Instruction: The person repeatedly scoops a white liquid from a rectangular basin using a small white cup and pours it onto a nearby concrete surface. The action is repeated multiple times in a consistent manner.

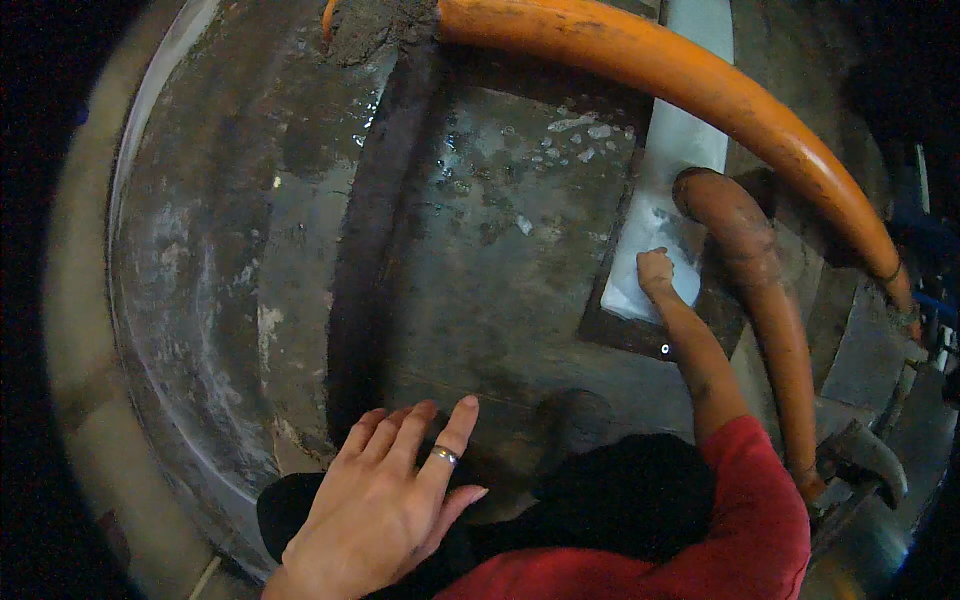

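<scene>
My left hand (pixel 385 490) is open in the lower middle, fingers stretched and slightly spread, with a ring on one finger. It is near my dark-clad leg and holds nothing. My right arm, in a red sleeve, reaches forward to a long white slab (pixel 685 135) whose material I cannot make out. Over the slab's near part my right hand (pixel 655 270) is closed, fingers curled; whatever is in it is hidden. Beside that hand, a dirty orange-brown hose (pixel 765 255) curves over, its end at the slab's right edge.
A thicker orange hose (pixel 610 40) arches across the far side and down the right. Wet, dark boards (pixel 500 290) carry small whitish chips (pixel 570 135). Dark mud (pixel 370 30) clings near the far hose end. A curved grey metal piece (pixel 868 465) stands at lower right.
</scene>
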